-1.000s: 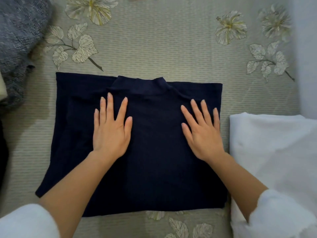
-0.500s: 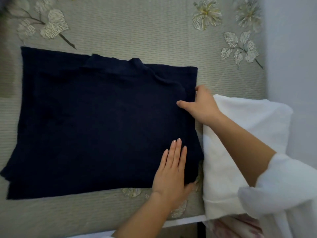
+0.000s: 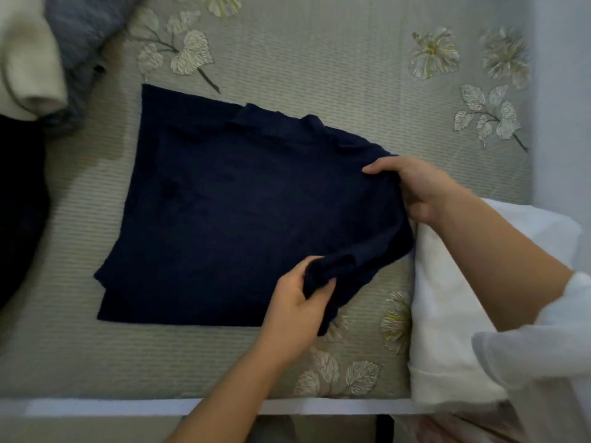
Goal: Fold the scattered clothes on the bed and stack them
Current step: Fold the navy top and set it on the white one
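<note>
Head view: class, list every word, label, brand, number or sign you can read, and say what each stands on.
None can be read.
The navy top, gripped by the left hand and right hand, shows no label or print.
The white garment shows no writing.
The bedspread bears only flowers and leaves, no words.

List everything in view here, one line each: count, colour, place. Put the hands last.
bedspread: one, grey-green with pale flowers, under everything
navy top: one, dark navy, middle of the bedspread
white garment: one, white, right of the navy top
cream garment: one, cream, top left corner
grey knit: one, blue-grey, beside the cream garment
dark fabric: one, black, left edge, cut off
left hand: one, grips the navy top's near right corner
right hand: one, grips the navy top's far right edge
</note>
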A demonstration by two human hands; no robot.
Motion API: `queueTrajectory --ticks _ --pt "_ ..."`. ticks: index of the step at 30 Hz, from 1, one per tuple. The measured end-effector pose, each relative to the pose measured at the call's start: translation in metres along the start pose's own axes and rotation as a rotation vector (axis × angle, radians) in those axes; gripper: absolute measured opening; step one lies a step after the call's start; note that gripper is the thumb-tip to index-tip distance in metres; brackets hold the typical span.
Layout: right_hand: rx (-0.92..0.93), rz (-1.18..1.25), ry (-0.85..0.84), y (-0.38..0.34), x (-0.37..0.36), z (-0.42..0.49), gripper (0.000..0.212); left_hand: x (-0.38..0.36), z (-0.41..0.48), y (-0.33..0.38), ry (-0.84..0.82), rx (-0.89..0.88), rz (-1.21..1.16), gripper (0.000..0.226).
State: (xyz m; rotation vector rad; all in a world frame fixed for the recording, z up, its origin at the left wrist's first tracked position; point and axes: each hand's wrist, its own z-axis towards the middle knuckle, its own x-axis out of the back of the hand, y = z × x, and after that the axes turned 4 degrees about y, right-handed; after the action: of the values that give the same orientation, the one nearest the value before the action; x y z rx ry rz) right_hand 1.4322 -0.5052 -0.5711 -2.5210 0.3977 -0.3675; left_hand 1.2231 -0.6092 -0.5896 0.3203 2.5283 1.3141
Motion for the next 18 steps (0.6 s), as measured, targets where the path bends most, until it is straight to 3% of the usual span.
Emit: queueTrajectory --ticks 3,7,9,14,16,18 --pt "0.188 0.042 0.013 -0.021 -0.039 -0.012 0.052 0.046 -0.01 0.013 0.13 0.108 -0.299 0.019" --pt "0.303 -0.029 -0.053 -0.044 -0.118 -0.028 0.063 0.1 -0.023 0.015 0.291 0.128 -0.588 0.036" --pt "0.322 -0.076 -0.074 -0.051 -0.16 -0.032 0.078 0.124 -0.029 0.015 0.376 0.097 -0.671 0.039" --pt "0.401 -0.278 -0.235 -0.044 -0.244 -0.037 0.09 0.166 -0.04 0.002 0.639 0.119 -0.818 0.033" --pt "0.44 -0.42 -0.305 -0.031 -0.259 -0.036 0.089 0.177 -0.043 -0.006 0.754 0.166 -0.828 0.029" --pt "0.51 -0.561 -0.259 -0.016 -0.259 -0.03 0.077 0.185 -0.047 -0.014 0.83 0.258 -0.801 0.021"
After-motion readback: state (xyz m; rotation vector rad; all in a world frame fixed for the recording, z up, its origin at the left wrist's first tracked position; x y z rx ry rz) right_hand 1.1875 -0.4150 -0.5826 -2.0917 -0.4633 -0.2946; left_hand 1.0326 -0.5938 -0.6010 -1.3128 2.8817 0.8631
